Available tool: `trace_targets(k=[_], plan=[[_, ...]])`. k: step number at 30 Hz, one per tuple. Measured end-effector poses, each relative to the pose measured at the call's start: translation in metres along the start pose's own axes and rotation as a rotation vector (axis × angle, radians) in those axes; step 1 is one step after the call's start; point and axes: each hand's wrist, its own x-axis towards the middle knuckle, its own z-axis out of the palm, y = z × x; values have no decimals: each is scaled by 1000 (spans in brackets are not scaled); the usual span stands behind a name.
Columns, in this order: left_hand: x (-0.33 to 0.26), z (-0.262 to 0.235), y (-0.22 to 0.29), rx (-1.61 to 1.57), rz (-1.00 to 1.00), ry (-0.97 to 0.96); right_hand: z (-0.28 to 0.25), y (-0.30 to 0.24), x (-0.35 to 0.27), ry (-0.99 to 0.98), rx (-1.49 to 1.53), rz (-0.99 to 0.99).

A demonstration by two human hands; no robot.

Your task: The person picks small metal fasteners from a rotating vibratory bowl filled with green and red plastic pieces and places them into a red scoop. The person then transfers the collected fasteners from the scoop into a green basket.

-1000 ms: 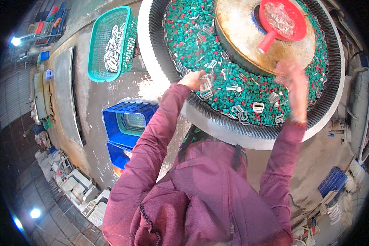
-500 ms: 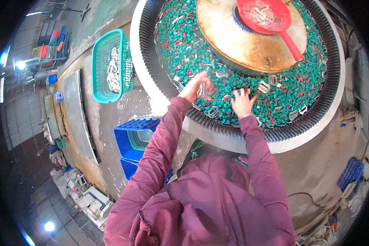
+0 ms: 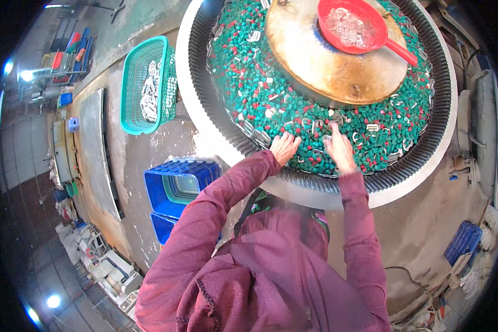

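Note:
Green and red tumbling chips fill a round ribbed bowl in front of me, with flat metal buckles scattered among them. My left hand is low at the bowl's near side, its fingers curled down on the chips; whatever lies beneath them is hidden. To its right, my right hand rests over the chips with the index finger stretched forward and the thumb apart. No buckle shows in its grasp. More metal pieces lie along the inner wall, left of my left hand.
A rusty, pale domed cover rises mid-bowl, carrying a red long-handled pan. On the left, a teal basket holds many metal pieces. Blue crates stand nearer me on the wet floor. Another blue crate lies far right.
My left hand has come down to the right, onto the chips. My right hand has shifted slightly right and its fingers have lifted forward. The red pan's handle points farther right.

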Motion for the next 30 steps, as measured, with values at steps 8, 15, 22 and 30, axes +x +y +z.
trace_targets(k=[8,15,22,30], plan=[[-10,-34,-49,-1060,-645,-122,36,13,121,-562,-322,371],[-19,-66,-98,-701,-403,34,36,36,80,-465,-599,241],[-3,-3,-34,189,-137,-123,-3,39,6,-526,39,-152],[1,-4,-43,-170,-210,-318,-15,33,-36,-595,1453,203]])
